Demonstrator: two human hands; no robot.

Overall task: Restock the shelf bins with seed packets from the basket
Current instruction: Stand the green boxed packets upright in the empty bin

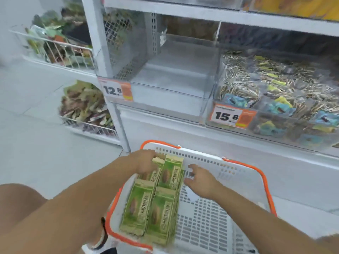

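Note:
A white basket with an orange rim [264, 178] stands on the floor below the shelf. Several green seed packets [156, 206] stand in rows in its left half. My left hand [145, 162] lies on the far left stack, fingers bent over the packet tops. My right hand [200, 180] reaches in beside the far right stack, its fingers touching the packets' side; the image is blurred, so the grip is unclear. Above, a clear shelf bin [172, 83] with a 12.8 price tag [114, 89] holds nothing.
To the right, a clear bin [275, 99] marked 15.8 holds many striped and blue packets. Wire baskets [55, 50] with other packets hang on the left. A white shelf post [102, 52] stands between them. My knee shows at the lower left.

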